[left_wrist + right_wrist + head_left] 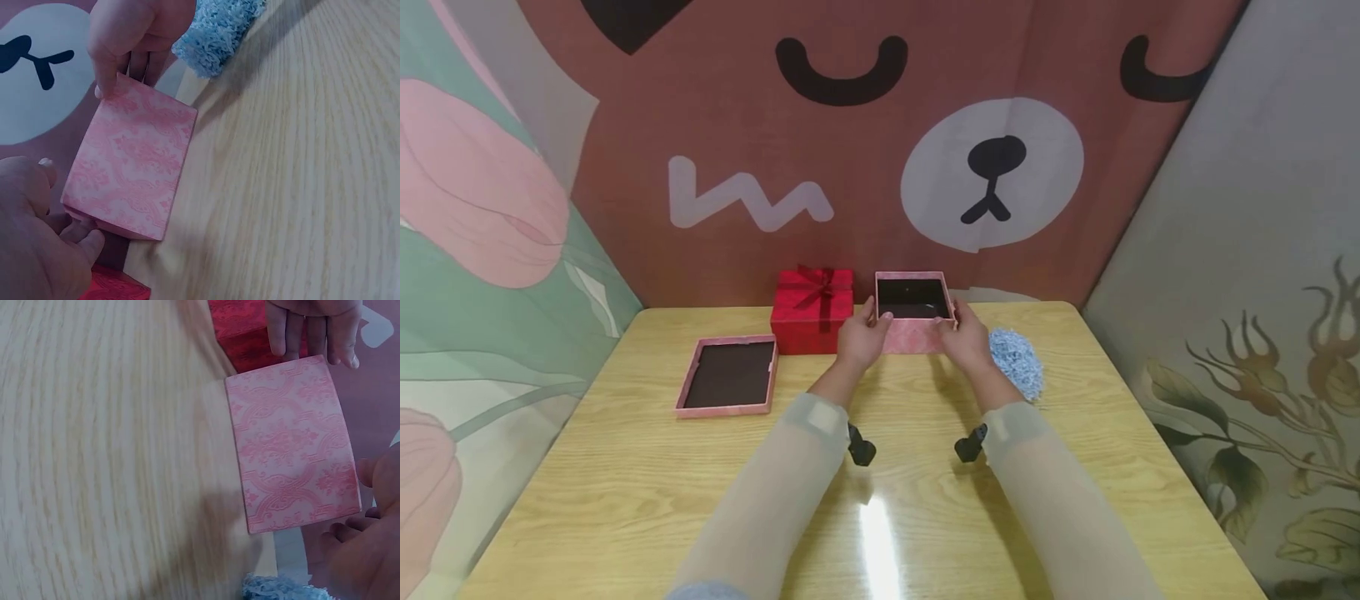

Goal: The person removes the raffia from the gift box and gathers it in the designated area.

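Pink damask-patterned box base (913, 337): held between both hands at the rear of the table (625, 483), mouth facing up, dark lining exposed. Left hand (861, 340): thumb at the near rim, fingers bent against the left side, gripping. Right hand (967, 340): thumb likewise at the near rim, fingers along the right side, gripping. Whether the base touches the tabletop cannot be told. Shallow pink box lid (733, 375): lies inside-up on the left of the table, inner face dark and flat. Red gift box (793, 333): closed, contents hidden, dark red ribbon bow (823, 287) on top.

Materials: pink walls flat and straight-edged, with scrolling ornament; red surface also patterned; tabletop pale wood grain with one streak of glare. Blue shredded paper (1017, 362) forms a crinkled heap beside the right hand, its edge overlapped by the right forearm in the head view. The red box stands close beside the left hand. Rear: brown cloth (737, 108) printed with a bear's face
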Tool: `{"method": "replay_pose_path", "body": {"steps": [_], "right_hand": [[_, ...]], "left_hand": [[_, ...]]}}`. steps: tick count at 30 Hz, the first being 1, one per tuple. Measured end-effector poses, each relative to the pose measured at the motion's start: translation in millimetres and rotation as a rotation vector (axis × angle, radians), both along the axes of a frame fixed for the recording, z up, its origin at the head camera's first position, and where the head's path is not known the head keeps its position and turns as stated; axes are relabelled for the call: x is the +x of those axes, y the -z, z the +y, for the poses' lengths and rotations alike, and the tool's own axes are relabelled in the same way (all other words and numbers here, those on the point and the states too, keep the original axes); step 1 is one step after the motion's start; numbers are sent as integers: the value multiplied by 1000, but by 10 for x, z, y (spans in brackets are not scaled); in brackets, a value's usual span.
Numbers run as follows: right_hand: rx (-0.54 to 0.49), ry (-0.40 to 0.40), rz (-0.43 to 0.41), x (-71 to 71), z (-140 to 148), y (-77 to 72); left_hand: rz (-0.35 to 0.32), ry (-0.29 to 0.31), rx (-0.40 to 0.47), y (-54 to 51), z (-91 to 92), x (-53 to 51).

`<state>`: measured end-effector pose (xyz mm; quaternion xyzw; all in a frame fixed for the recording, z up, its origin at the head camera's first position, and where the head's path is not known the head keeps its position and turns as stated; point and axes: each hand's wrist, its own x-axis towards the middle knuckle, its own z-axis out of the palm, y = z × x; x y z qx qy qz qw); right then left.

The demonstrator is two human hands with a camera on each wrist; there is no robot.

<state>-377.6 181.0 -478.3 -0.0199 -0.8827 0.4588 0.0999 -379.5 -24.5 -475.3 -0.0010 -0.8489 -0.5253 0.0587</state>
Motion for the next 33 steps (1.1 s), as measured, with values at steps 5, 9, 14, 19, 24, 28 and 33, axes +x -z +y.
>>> {"method": "replay_pose_path", "body": {"steps": [5, 9, 14, 19, 24, 28, 33], "right_hand": [[-33, 0, 27, 11, 19, -30], [-79, 3, 42, 31, 10, -87], [-126, 10, 76, 29, -19, -149], [-149, 7, 100, 10, -101, -178], [-227, -34, 97, 9, -221, -183], [-302, -82, 98, 26, -329, -184], [-335, -115, 98, 49, -455, -191]], "left_hand": [[22, 14, -35, -78, -4, 34], [34, 32, -29, -133, -14, 62], [51, 34, 27, -163, -41, 70], [78, 17, 60, -167, -93, 72], [119, 9, 76, -136, -157, 71], [145, -3, 114, -104, -229, 73], [197, -48, 134, -88, -336, 83]]}}
